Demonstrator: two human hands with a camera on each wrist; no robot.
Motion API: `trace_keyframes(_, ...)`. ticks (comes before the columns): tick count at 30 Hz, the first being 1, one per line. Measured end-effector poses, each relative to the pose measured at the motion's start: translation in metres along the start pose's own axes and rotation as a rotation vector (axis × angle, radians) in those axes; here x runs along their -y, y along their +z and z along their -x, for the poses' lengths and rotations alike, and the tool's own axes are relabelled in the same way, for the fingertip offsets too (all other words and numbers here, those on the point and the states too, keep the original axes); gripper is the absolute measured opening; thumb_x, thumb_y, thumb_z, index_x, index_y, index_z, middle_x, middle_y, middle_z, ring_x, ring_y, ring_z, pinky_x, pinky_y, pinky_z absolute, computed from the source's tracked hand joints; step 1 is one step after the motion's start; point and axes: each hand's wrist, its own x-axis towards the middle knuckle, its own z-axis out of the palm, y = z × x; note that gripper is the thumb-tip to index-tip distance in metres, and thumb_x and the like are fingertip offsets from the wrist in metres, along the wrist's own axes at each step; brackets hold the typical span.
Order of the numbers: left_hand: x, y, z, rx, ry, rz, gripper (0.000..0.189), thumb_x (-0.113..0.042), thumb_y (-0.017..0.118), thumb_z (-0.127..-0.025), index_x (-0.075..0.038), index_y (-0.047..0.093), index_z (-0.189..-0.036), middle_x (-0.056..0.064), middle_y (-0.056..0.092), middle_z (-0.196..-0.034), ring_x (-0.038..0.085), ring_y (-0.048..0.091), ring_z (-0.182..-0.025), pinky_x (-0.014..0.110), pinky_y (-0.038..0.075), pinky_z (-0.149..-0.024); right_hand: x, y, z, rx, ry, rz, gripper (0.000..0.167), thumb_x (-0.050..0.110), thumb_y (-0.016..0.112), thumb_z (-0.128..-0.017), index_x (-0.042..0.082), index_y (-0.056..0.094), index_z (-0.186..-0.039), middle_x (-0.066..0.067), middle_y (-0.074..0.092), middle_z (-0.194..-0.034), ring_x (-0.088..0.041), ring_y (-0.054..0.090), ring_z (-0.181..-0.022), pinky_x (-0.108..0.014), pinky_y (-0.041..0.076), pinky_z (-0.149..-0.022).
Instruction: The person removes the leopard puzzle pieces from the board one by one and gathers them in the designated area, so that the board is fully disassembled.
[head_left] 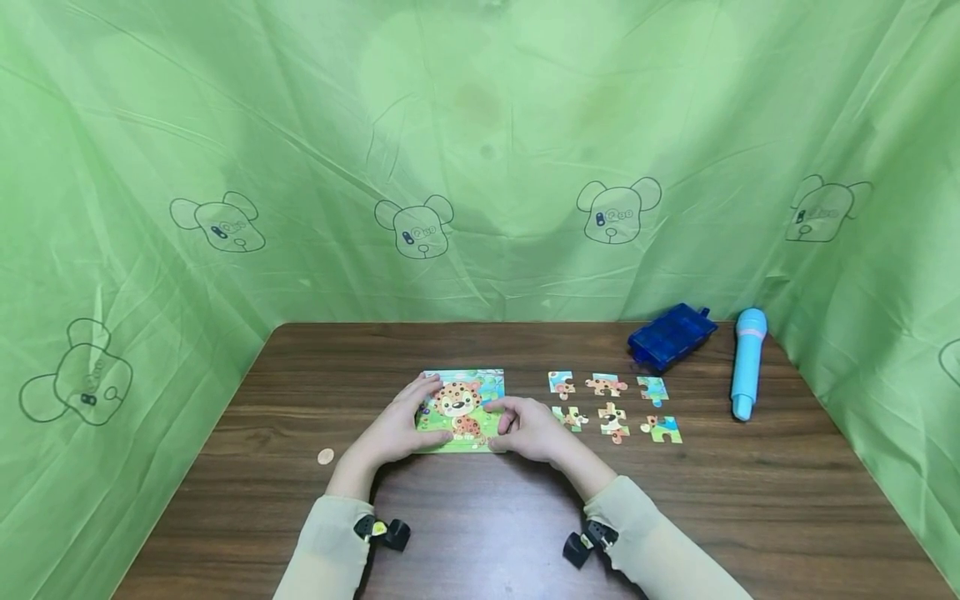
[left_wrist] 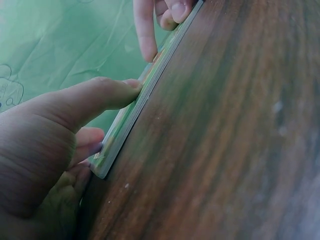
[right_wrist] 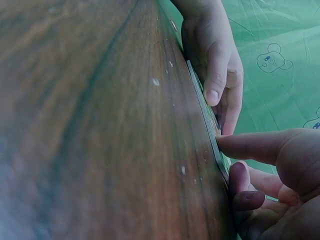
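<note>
A flat picture puzzle board (head_left: 480, 446) with a spotted leopard cub on green grass lies on the table between the two hands. My left hand (head_left: 397, 425) holds its left side, thumb on the top near the front edge and fingers along the left and back edges. My right hand (head_left: 531, 429) grips the right side: the thumb touches the front right corner, the index finger reaches over the picture, and other fingers are curled at the edge. Both wrist views show the board's layered edge (left_wrist: 125, 135) low on the wood, with the right thumb (right_wrist: 245, 145) against it.
Several loose jigsaw pieces (head_left: 606, 385) lie in two rows right of the board. Behind them sits a blue translucent box (head_left: 671, 336), with a light blue toy microphone (head_left: 747, 362) farther right. A small round disc (head_left: 326, 456) lies at left. Green cloth (head_left: 495, 167) surrounds the table.
</note>
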Motion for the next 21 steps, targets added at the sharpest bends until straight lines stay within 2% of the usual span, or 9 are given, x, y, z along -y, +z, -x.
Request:
trace_keyframes(5,0.0003,0.0005,-0.0009,0.0,-0.003,-0.024,0.092,-0.042,0.088,-0.093,-0.007,0.045,-0.167,0.011,0.036,-0.176,0.033,0.016,-0.168,0.06,0.024,-0.132,-0.0012,0.0009,0.0002,-0.007,-0.009,0.014,0.057,0.003,0.093,-0.082,0.004,0.074,-0.136,0.002,0.068,-0.085,-0.008,0.057,-0.065,-0.025,0.05,-0.063)
trace_keyframes(12,-0.005,-0.0013,-0.0009,-0.003,0.009,0.001,0.092,-0.039,0.09,-0.091,-0.002,0.048,-0.163,0.015,0.038,-0.175,0.037,0.018,-0.167,0.061,0.022,-0.132,-0.0024,0.0009,0.0006,-0.013,-0.018,0.027,0.056,0.003,0.093,-0.081,0.004,0.074,-0.134,-0.004,0.07,-0.087,-0.008,0.058,-0.065,-0.026,0.05,-0.062)
trace_keyframes(21,-0.0046,-0.0005,-0.0005,-0.002,-0.007,0.006,0.092,-0.04,0.09,-0.091,-0.004,0.047,-0.165,0.013,0.037,-0.176,0.036,0.017,-0.168,0.062,0.022,-0.131,-0.0011,0.0018,0.0018,-0.021,-0.013,0.006,0.056,0.001,0.093,-0.081,0.003,0.074,-0.134,-0.004,0.069,-0.088,-0.008,0.057,-0.064,-0.025,0.05,-0.062)
